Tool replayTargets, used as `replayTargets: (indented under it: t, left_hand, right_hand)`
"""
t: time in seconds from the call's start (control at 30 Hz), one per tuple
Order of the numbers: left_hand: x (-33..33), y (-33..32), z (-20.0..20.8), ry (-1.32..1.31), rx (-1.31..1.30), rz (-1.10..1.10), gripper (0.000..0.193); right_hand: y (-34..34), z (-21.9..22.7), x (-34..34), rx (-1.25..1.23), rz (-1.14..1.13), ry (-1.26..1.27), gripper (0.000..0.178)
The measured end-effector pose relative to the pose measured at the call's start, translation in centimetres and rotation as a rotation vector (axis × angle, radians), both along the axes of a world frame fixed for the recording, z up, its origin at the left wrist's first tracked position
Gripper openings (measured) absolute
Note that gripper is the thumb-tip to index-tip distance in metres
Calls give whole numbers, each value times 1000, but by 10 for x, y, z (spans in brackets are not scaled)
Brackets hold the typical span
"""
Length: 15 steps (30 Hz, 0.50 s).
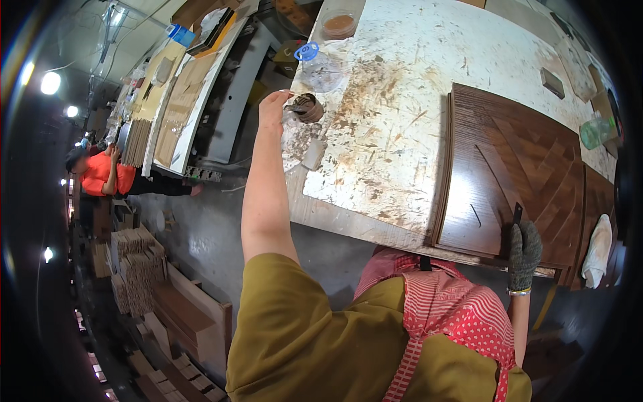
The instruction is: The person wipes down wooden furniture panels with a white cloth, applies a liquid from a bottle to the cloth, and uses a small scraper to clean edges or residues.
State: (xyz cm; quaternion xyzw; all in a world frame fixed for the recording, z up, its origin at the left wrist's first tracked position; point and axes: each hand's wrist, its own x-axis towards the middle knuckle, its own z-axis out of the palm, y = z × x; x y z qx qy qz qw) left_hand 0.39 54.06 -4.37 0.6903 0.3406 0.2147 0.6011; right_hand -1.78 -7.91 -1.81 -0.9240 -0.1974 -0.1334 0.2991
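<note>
My bare left hand [273, 107] reaches to a small round brown-smeared tub [307, 108] at the scarred white worktable's [402, 127] edge; whether my fingers grip it I cannot tell. My right hand [523, 251], in a grey knitted glove, pinches a thin dark blade [517, 213] against the glossy brown herringbone wood panel [516, 174]. A clear plastic jar [321, 70] stands just beyond the tub.

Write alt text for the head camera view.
A person's bare left hand reaches to a small round tin on a stained white workbench, while the gloved right hand holds a dark blade against a brown herringbone wood panel.
</note>
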Motion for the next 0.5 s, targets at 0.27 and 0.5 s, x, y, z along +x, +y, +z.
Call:
replayTargets:
  t: [0.27, 0.5]
  left_hand:
    - [3, -5, 9, 231, 789, -109, 24]
    - [63, -113, 56, -208, -39, -255, 17]
  right_hand:
    - [5, 9, 10, -198, 176, -221, 9]
    - [-8, 13, -9, 116, 148, -55, 18]
